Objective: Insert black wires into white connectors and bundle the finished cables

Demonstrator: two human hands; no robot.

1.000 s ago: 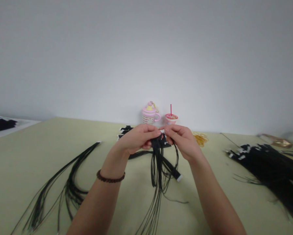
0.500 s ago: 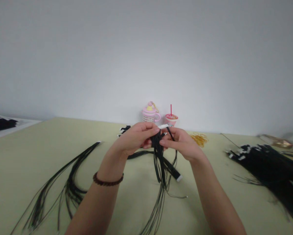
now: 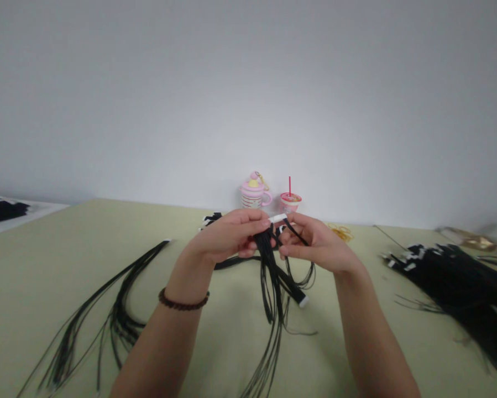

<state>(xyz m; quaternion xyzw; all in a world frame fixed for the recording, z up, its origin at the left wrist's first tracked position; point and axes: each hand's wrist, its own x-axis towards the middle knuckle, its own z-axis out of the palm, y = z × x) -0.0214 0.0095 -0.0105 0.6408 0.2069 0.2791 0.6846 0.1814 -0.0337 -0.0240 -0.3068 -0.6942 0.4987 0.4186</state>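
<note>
My left hand (image 3: 227, 236) is closed round the top of a bundle of thin black cords (image 3: 273, 287) that hangs down onto the pale green table (image 3: 66, 260). A beaded bracelet (image 3: 183, 303) sits on that wrist. My right hand (image 3: 318, 243) pinches a single black cord with a white tip (image 3: 278, 218) just right of the bundle, and that cord loops below the hand. Both hands meet above the table's middle.
A loose spread of black cords (image 3: 107, 315) lies at the left. A big pile of black cords with white tips (image 3: 455, 276) lies at the right. Yellow rubber bands (image 3: 341, 234), a pink toy cup (image 3: 254, 194) and a small red cup (image 3: 290, 200) stand by the wall.
My right hand has pulled one white-tipped cord up and out to the right of the bundle, forming a loop beneath it. The left hand has barely moved.
</note>
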